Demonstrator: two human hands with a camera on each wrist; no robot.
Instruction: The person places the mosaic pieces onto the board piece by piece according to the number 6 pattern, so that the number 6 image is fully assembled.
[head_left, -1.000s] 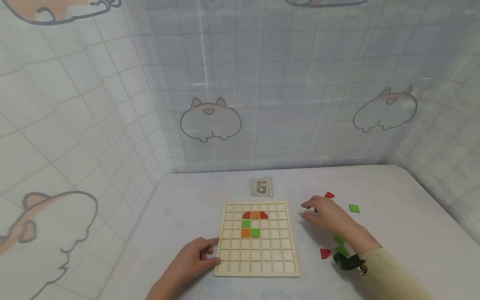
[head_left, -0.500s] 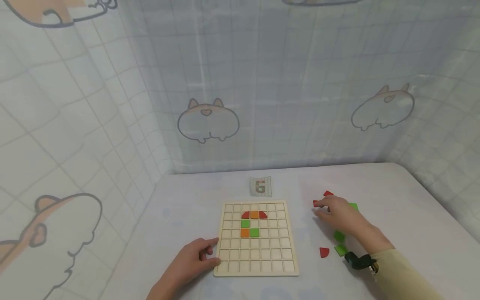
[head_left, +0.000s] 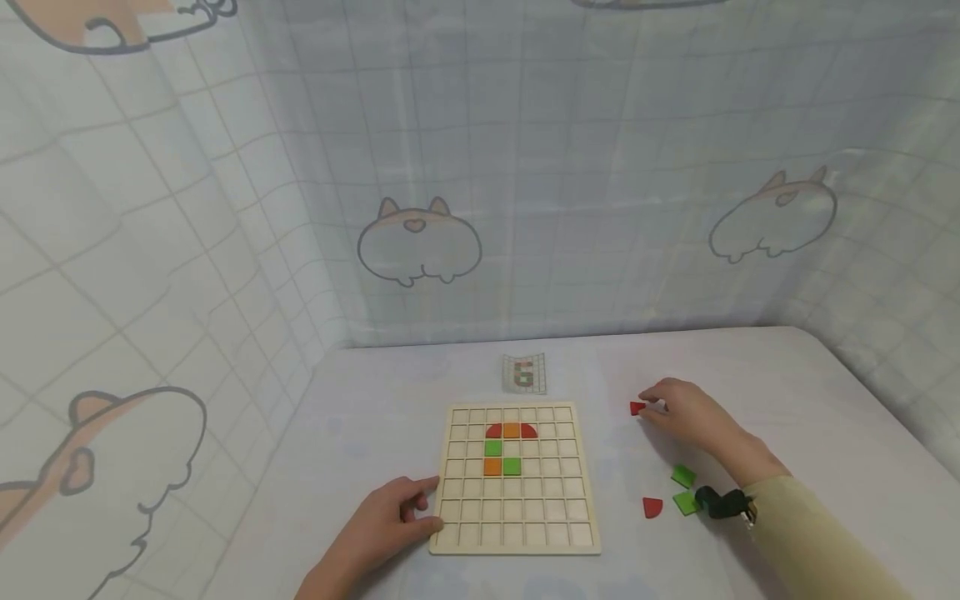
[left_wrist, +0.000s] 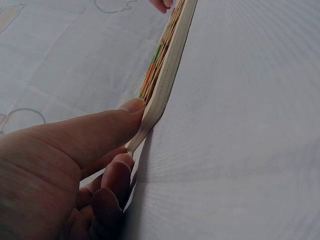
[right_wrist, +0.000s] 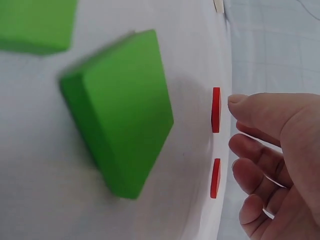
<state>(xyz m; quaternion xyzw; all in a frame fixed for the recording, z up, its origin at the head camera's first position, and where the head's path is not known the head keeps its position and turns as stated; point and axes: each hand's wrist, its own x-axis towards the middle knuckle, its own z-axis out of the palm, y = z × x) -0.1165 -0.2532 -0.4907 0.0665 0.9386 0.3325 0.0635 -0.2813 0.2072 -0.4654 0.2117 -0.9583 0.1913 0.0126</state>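
A pale wooden grid board (head_left: 516, 533) lies on the table, with several red, orange and green tiles (head_left: 512, 467) in its cells. My left hand (head_left: 382, 521) touches the board's left edge with thumb and index finger; the left wrist view shows the thumb (left_wrist: 100, 132) against the rim. On the right, my right hand (head_left: 693, 421) hovers by a red quarter-round tile (head_left: 637, 408). In the right wrist view, a gap separates the thumb (right_wrist: 260, 110) from the nearer red tile (right_wrist: 216, 110). Another red tile (right_wrist: 215, 178) lies beside it, hidden by the hand in the head view.
Two green square tiles (head_left: 684, 489) and a red quarter-round tile (head_left: 652, 507) lie near my right wrist, which wears a dark device (head_left: 722, 502). Behind the board is a small patterned card (head_left: 524, 374). Cloth walls (head_left: 540, 250) surround the table's back and sides.
My right hand has moved right, away from the board, uncovering one red tile and covering another red tile and a green one. The left hand has stayed at the board's edge.
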